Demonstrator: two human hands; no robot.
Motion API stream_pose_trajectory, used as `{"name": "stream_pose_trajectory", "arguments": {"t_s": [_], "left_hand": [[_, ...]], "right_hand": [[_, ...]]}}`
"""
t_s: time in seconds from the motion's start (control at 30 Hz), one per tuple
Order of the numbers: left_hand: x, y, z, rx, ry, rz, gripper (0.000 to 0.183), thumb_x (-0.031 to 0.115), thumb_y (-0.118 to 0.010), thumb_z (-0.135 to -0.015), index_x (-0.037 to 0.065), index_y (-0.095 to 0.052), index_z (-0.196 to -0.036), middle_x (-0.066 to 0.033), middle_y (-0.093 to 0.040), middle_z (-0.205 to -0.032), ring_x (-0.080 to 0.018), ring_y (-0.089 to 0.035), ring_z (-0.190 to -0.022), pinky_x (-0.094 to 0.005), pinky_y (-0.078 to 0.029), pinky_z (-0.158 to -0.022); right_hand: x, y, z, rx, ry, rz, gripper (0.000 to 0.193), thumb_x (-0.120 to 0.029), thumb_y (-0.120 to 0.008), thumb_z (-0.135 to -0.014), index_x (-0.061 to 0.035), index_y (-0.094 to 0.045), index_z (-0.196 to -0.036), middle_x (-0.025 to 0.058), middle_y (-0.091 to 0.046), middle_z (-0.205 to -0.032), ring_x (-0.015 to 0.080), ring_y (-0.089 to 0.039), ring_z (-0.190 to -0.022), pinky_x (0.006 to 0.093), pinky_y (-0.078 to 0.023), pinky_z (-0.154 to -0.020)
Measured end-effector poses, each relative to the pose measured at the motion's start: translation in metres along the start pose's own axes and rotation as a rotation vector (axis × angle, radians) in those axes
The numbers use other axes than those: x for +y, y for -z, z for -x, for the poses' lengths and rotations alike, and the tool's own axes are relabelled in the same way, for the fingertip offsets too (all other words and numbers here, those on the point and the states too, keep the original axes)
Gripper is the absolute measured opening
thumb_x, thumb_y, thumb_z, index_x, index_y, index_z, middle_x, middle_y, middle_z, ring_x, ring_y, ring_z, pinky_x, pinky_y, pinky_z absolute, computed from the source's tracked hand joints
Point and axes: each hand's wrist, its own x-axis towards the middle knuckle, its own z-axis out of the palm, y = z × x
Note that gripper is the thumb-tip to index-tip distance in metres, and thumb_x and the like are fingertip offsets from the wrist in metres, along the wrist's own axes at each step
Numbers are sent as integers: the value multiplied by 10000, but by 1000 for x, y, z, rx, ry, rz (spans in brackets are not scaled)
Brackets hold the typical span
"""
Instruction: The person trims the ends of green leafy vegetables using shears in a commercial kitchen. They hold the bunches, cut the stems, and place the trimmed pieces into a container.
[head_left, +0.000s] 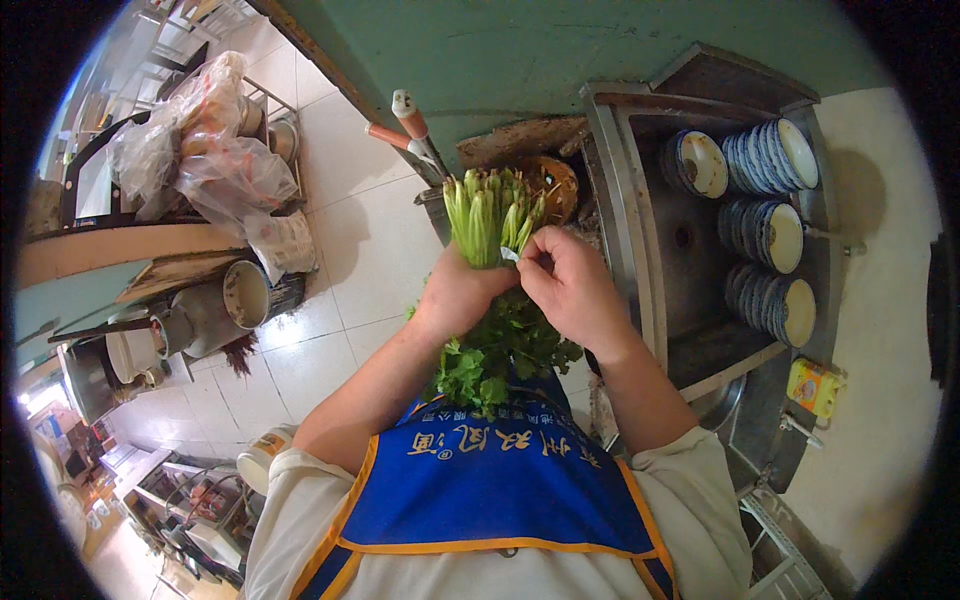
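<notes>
A bunch of leafy green celery (478, 218) is in front of me, its cut stalk ends pointing away and its leaves hanging toward my blue apron. My left hand (458, 290) is wrapped round the stalks. A pale strip of tape (508, 255) lies across the bunch. My right hand (562, 272) pinches at the end of this tape with thumb and bent fingers, close against the stalks. The fingertips partly hide the tape's end.
At the right stands a metal sink (690, 300) with several stacks of bowls (772, 232) on their sides. A yellow package (814, 388) sits by its near edge. Orange-handled tools (408, 118) stand beyond the bunch. Plastic bags (215, 150) and a pot (246, 294) are at left.
</notes>
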Motion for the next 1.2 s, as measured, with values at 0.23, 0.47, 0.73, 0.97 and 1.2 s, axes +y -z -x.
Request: {"name": "stream_pose_trajectory", "arguments": {"t_s": [0.23, 0.47, 0.73, 0.97, 1.2], "left_hand": [[-1, 5, -5, -50, 79, 9, 365, 48, -730, -812, -27, -654, -1161, -50, -705, -1031, -143, -635, -952, -318, -520, -844], [-1, 6, -5, -75, 75, 109, 371, 58, -758, -825, -24, -669, -1175, -58, -722, -1052, -146, -648, -950, -323, -526, -855], [-7, 7, -6, -85, 84, 134, 368, 39, -754, -820, -32, -675, -1173, -62, -725, -1061, -150, -650, -953, -321, -526, -851], [-9, 10, -8, -91, 138, 166, 379, 65, -752, -825, -28, -678, -1185, -72, -728, -1059, -160, -651, -951, -325, -525, -857], [-9, 16, -6, -217, 199, 481, 374, 40, -692, -859, -39, -657, -1223, -112, -735, -1136, -219, -688, -1031, -357, -545, -914]], "right_hand": [[1, 1, 2, 32, 148, 19, 105, -23, -682, -906, 3, -581, -922, 85, -593, -851, 167, -576, -738, 309, -488, -668], [14, -1, 2, 24, -28, -194, 120, -26, -689, -904, -8, -588, -966, 95, -637, -851, 199, -632, -731, 328, -519, -662], [19, -2, 4, 66, 61, -205, 134, -9, -693, -914, -11, -581, -988, 52, -619, -860, 122, -614, -769, 286, -530, -697], [19, 3, 4, 60, -34, -664, 64, -2, -589, -1009, -50, -553, -1033, 41, -637, -918, 126, -656, -855, 293, -553, -790], [42, 27, -8, 118, -50, -1049, 61, -79, -567, -1025, -61, -571, -1084, 77, -673, -984, 206, -664, -906, 358, -548, -828]]}}
